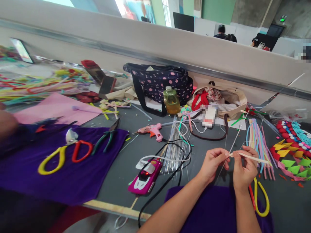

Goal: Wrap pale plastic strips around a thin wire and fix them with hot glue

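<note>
My left hand (pixel 215 162) pinches a thin wire stem (pixel 236 137) that slants up and to the right. Close beside it, my right hand (pixel 245 170) is closed on a cream-coloured pipe cleaner (pixel 259 159), whose free end sticks out to the right. The pipe cleaner's other end meets the wire between my fingertips; how the two are joined is too small to tell. Behind my right hand lies a bundle of pastel pipe cleaners (pixel 257 131). Scissors with yellow and red handles (pixel 264 207) rest beside my right wrist, their blades hidden.
A purple cloth (pixel 209 210) lies under my forearms. Left of me are loose wires (pixel 175 155), a pink glue gun (pixel 152 130) and a magenta device (pixel 145 178) with cables. A bottle (pixel 171 102) stands before a patterned bag (pixel 157 81). A co-worker's blurred arm (pixel 12 139) is far left.
</note>
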Demonstrator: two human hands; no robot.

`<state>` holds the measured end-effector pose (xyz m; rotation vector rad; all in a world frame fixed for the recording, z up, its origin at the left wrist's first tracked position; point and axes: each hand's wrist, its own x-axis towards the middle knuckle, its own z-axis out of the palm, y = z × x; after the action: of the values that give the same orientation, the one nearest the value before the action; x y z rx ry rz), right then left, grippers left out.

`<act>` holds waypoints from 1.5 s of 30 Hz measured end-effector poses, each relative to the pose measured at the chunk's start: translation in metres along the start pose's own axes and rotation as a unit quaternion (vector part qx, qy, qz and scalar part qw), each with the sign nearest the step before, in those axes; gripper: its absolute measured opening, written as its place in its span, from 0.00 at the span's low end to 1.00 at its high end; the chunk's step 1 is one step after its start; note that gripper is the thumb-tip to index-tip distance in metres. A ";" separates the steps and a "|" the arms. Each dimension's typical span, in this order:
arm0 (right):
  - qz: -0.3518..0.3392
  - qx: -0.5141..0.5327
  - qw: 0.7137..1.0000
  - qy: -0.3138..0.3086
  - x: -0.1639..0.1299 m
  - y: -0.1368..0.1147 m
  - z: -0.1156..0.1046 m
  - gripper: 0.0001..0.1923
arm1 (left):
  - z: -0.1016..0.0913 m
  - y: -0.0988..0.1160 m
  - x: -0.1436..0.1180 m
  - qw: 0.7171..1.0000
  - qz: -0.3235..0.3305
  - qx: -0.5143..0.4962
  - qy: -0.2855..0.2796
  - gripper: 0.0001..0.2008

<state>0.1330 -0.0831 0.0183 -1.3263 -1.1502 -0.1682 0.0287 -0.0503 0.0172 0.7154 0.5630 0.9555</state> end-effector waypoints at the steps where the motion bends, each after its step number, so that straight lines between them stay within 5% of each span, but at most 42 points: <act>1: 0.002 0.001 1.000 0.003 0.000 0.000 0.000 0.05 | 0.001 -0.001 0.000 1.000 0.002 -0.002 0.001 0.13; 16: 0.112 0.027 0.993 0.014 -0.001 0.000 0.004 0.11 | 0.005 -0.009 -0.002 0.999 0.040 0.015 -0.001 0.15; 23: 0.217 0.189 0.955 0.069 0.000 -0.001 0.005 0.11 | 0.006 -0.013 -0.002 0.999 0.032 -0.026 0.035 0.12; 28: 0.294 0.210 0.932 -0.043 -0.003 0.005 0.002 0.12 | 0.005 -0.010 0.000 0.997 0.035 -0.055 0.052 0.11; 33: 0.258 0.202 0.936 -0.130 -0.003 0.008 0.001 0.11 | 0.006 -0.006 -0.001 0.996 0.040 -0.062 0.047 0.10; 40: 0.251 0.268 0.921 -0.129 0.001 0.005 0.000 0.07 | 0.007 -0.009 -0.004 0.998 0.015 -0.058 0.012 0.12; 45: 0.343 0.325 0.872 -0.128 -0.001 -0.004 0.003 0.09 | 0.007 -0.009 -0.006 0.998 0.030 -0.054 -0.023 0.14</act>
<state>0.1281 -0.0820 0.0200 -1.0721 -0.7665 0.8713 0.0355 -0.0605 0.0156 0.6581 0.4485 1.0143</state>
